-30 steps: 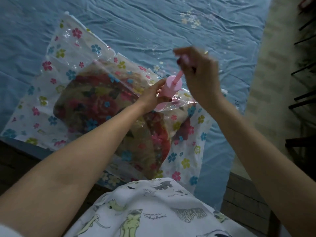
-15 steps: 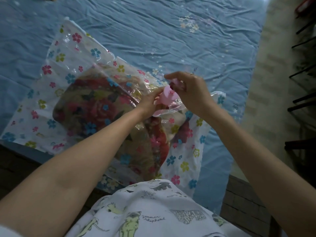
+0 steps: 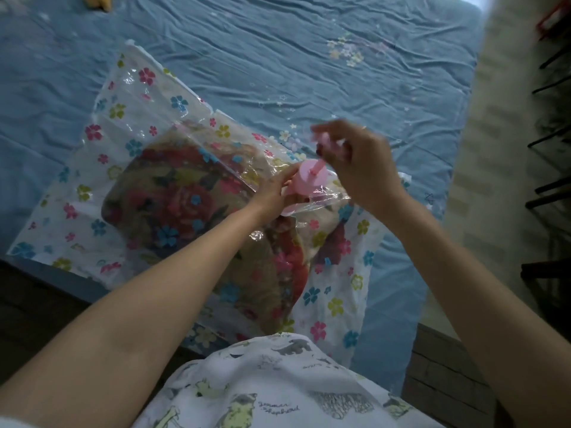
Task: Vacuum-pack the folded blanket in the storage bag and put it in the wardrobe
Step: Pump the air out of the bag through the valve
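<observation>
A clear storage bag [image 3: 129,118] printed with small flowers lies on the blue bed sheet [image 3: 278,57]. Inside it sits the folded floral blanket [image 3: 191,205]. A pink hand pump [image 3: 304,180] stands on the bag over the blanket's right side. My left hand [image 3: 275,193] grips the pump's barrel. My right hand [image 3: 355,159], blurred by motion, grips the pump's handle with the pink rod partly drawn out of the barrel.
The bed's near edge and a dark floor lie at the lower left. A pale strip of floor and dark furniture legs [image 3: 553,149] run down the right side. An orange object [image 3: 99,1] lies at the top left of the bed.
My right hand pushed the pump handle down half a second ago and has now pulled it back up. My left hand stayed on the barrel.
</observation>
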